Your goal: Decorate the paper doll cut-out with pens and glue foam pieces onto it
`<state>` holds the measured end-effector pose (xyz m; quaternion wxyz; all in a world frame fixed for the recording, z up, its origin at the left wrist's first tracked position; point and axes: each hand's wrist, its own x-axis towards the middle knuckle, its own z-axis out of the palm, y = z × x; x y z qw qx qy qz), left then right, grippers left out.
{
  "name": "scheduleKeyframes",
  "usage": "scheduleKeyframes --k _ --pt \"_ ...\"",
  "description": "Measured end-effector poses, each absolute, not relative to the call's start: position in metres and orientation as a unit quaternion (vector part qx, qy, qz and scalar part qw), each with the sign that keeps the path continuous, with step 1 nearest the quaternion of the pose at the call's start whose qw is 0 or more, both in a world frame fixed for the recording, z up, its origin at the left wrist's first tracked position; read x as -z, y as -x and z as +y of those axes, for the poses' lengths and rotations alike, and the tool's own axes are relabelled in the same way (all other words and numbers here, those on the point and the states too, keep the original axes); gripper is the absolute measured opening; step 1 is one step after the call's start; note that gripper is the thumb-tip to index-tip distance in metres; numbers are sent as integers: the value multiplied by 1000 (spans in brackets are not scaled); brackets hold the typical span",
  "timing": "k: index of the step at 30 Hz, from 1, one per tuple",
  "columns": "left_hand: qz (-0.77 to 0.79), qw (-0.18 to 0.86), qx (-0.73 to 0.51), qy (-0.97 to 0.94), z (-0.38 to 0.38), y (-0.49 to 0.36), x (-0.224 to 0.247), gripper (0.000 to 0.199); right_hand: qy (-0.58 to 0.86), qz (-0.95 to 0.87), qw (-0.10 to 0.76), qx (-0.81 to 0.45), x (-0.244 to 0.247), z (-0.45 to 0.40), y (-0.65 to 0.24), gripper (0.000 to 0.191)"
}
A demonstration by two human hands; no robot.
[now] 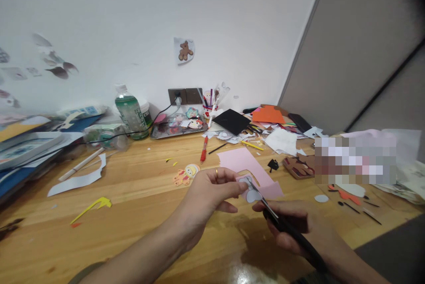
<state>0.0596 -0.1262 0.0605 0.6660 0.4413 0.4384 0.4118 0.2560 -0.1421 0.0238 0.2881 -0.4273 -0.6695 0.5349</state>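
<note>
My left hand (212, 191) pinches a small piece of white and pink paper (253, 192) between thumb and fingers, above the wooden table. Black-handled scissors (294, 233) are in my right hand (300, 224), with their blades against the paper's edge. Behind the hands lies a larger pink sheet (241, 160) with an opening cut in it. Just left of my left hand is a colourful paper figure (186, 174).
A red pen (203, 150) lies behind the paper figure. Along the wall stand a green-labelled bottle (131, 113), a metal tray (177, 129) and a pen cup (210, 110). Black card (231, 121), orange card (268, 114) and paper scraps spread to the right. A yellow strip (94, 206) lies left.
</note>
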Motion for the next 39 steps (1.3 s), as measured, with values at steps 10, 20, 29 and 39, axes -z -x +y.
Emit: scheduleKeyframes --k 10,20,29,39 --pt "410 682 -437 -419 -129 -62 -56 16 416 -654 313 -549 -21 -142 -252 56" --pt "415 682 -434 -418 -130 -63 -57 14 441 -664 294 -527 -27 -142 -256 48" --pt "417 681 -433 -419 -133 -63 -57 14 391 -704 302 -511 -27 -140 -249 57" --pt "403 697 -435 -403 -133 -66 -56 13 385 -696 310 -521 -26 -141 -249 57"
